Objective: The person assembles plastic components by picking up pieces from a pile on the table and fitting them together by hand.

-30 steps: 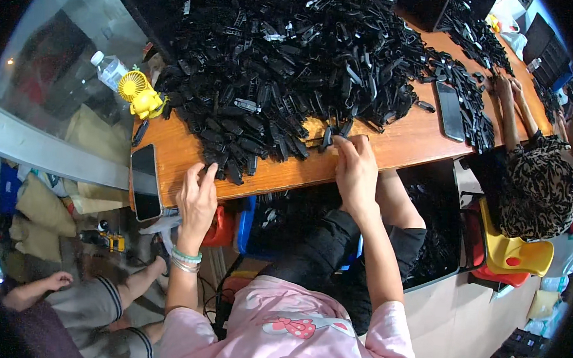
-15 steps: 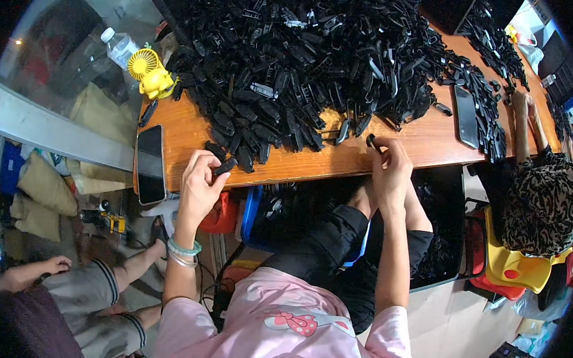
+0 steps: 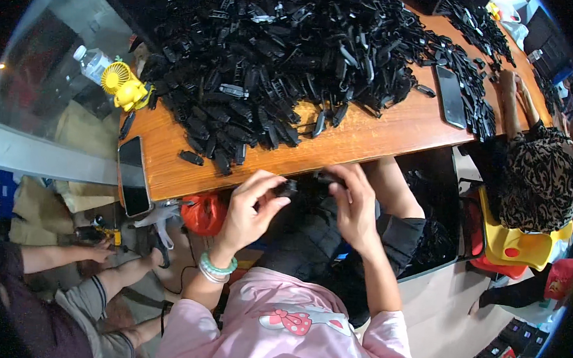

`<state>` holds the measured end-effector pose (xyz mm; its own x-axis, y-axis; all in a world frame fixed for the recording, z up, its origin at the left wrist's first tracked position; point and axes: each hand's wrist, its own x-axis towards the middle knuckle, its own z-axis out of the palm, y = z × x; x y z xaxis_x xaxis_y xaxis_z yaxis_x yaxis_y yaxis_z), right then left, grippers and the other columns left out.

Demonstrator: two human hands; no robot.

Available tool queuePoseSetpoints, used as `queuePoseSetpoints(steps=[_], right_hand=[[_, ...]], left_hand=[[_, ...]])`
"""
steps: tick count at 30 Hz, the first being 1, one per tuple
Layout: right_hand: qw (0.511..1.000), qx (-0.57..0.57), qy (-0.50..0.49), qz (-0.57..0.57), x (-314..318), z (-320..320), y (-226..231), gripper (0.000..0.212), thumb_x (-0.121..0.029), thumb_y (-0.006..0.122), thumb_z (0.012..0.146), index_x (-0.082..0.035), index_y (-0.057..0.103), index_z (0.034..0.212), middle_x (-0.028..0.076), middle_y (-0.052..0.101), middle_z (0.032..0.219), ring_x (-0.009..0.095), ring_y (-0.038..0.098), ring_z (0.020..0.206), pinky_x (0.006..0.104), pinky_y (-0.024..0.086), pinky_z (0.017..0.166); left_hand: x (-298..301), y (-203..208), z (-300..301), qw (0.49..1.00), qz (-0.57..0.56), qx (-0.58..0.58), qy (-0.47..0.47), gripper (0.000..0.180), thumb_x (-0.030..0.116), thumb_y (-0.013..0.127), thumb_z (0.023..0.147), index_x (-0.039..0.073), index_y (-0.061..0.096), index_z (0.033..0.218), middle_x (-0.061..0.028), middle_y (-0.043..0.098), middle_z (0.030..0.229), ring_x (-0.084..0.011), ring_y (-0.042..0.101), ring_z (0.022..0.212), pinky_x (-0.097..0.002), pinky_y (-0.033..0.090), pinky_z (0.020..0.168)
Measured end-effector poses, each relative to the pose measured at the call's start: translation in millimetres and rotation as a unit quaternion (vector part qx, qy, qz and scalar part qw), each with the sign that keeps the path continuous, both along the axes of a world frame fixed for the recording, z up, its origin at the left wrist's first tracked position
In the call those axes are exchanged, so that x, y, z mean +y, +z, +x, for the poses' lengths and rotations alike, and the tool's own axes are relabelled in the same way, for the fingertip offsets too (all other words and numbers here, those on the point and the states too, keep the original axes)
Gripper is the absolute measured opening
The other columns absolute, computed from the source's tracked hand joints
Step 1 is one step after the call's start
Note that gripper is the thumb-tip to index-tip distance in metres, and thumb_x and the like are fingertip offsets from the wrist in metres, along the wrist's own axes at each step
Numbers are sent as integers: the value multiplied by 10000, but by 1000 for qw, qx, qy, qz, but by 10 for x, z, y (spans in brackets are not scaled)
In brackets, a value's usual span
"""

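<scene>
In front of the table's near edge, over my lap, my left hand (image 3: 253, 206) pinches a small black plastic piece (image 3: 287, 189) between thumb and fingers. Close by, my right hand (image 3: 355, 208) grips another dark piece (image 3: 324, 177), partly covered by the fingers and slightly blurred. The two pieces face each other with a small gap between them. Beyond my hands, a large heap of similar black plastic pieces (image 3: 268, 53) covers much of the wooden table (image 3: 360, 146). A few pieces lie loose along its near side.
At left are a phone (image 3: 134, 176), a yellow fan (image 3: 126, 89) and a plastic bottle (image 3: 91, 63). Another phone (image 3: 450, 97) lies at right, near a co-worker's hands (image 3: 516, 94). A red bag (image 3: 203, 214) hangs below the edge. A person sits at lower left; a yellow chair (image 3: 525, 243) stands right.
Both hands have drawn back off the table edge and come together over my lap, each carrying its piece. The view has shifted a little. The person at left has reached an arm forward.
</scene>
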<state>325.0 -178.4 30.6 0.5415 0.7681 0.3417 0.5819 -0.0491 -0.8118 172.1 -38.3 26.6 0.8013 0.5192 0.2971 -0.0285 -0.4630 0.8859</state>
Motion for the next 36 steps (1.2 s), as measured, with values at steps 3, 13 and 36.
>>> queuePoseSetpoints(steps=[3,13,36], right_hand=[[972,222,33,74,-92,-189,-7,260,16,541,870,17,541,1129,163,576,991,253,603,918,327,484,797],[993,55,104,-31,-233,-127,34,381,35,561,823,12,495,1197,178,526,894,360,544,828,360,453,734],[972,202,110,-39,-143,-53,-202,231,-61,720,761,35,640,955,97,573,848,154,577,689,260,473,609]], left_hand=[[-145,59,145,999,-36,14,-15,274,40,703,765,-70,606,996,-99,597,904,-144,565,704,-242,450,603],[-201,164,234,999,35,-5,-35,214,32,690,770,-78,629,944,-128,614,832,-202,594,715,-272,464,631],[-82,-127,-35,998,11,21,54,168,64,618,860,-30,657,993,-120,631,916,-179,618,735,-267,482,626]])
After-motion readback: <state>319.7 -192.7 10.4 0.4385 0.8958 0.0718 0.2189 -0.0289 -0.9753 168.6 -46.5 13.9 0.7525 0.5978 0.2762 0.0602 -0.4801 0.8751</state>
